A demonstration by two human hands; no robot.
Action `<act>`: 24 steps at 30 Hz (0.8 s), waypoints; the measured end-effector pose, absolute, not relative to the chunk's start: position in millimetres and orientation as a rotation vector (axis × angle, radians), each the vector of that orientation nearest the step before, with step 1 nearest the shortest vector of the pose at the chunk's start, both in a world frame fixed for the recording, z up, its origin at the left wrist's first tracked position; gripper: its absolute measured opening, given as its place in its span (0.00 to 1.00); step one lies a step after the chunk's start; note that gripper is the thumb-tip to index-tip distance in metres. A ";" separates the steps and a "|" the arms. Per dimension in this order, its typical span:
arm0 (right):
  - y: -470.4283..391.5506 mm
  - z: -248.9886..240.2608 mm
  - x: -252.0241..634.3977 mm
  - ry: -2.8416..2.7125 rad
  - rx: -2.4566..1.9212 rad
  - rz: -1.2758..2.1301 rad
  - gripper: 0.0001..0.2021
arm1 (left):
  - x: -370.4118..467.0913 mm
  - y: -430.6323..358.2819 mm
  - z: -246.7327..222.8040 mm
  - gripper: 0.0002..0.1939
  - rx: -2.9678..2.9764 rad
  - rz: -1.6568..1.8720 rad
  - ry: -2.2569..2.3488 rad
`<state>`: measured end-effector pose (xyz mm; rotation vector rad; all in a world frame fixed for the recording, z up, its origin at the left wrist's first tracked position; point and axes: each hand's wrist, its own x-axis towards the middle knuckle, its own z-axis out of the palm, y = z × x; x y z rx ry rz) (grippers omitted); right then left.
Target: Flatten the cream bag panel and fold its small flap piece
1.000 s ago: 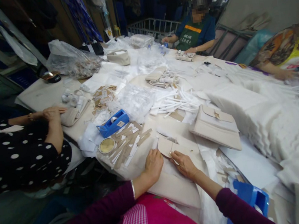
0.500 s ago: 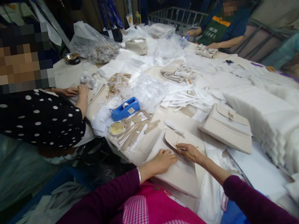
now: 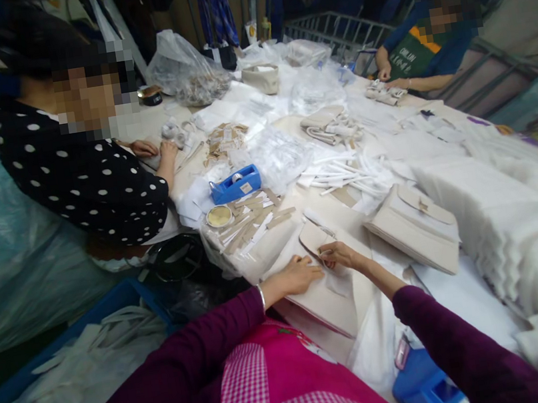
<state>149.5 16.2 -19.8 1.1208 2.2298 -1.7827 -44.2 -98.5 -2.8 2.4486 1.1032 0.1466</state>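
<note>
Cluttered worktable [image 3: 147,129]; beige bag [image 3: 320,291] lies flat, flap away; left hand [image 3: 296,275] pressing, right hand [image 3: 338,256] pinching clasp.

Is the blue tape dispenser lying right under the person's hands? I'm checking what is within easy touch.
No: the blue tape dispenser sits farther up the table, apart from the left hand and right hand, which rest on a beige bag.

The single camera sat on the person's head and looked forward and down along a long table [image 3: 160,120], tilted toward its left side. The left hand [image 3: 296,276] and right hand [image 3: 340,256] lay close beneath the lens, low in the middle, while seated co-workers at the left edge and far end stood much farther off
</note>
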 end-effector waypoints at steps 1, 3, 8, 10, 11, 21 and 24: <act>16.2 -20.5 148.3 2.251 1.109 -1.743 0.14 | -44.2 -98.9 -2.1 0.23 2.453 0.155 1.104; 15.7 -21.6 146.3 2.301 1.080 -1.632 0.13 | -44.2 -99.5 -0.2 0.22 2.457 0.164 1.106; 13.1 -20.4 141.2 2.380 1.056 -1.341 0.11 | -44.1 -100.1 3.5 0.22 2.424 0.118 1.114; 11.8 -18.1 137.8 2.420 1.052 -1.209 0.10 | -44.1 -100.1 3.8 0.22 2.399 0.095 1.129; 11.0 -16.7 135.8 2.439 1.047 -1.139 0.09 | -44.1 -100.1 3.6 0.22 2.392 0.087 1.135; -2.9 -6.8 116.9 2.469 0.961 -0.585 0.09 | -43.8 -98.9 -6.0 0.19 2.425 0.071 1.128; -8.1 -13.3 108.3 2.447 0.951 -0.486 0.12 | -43.9 -96.4 -9.2 0.18 2.387 0.072 1.120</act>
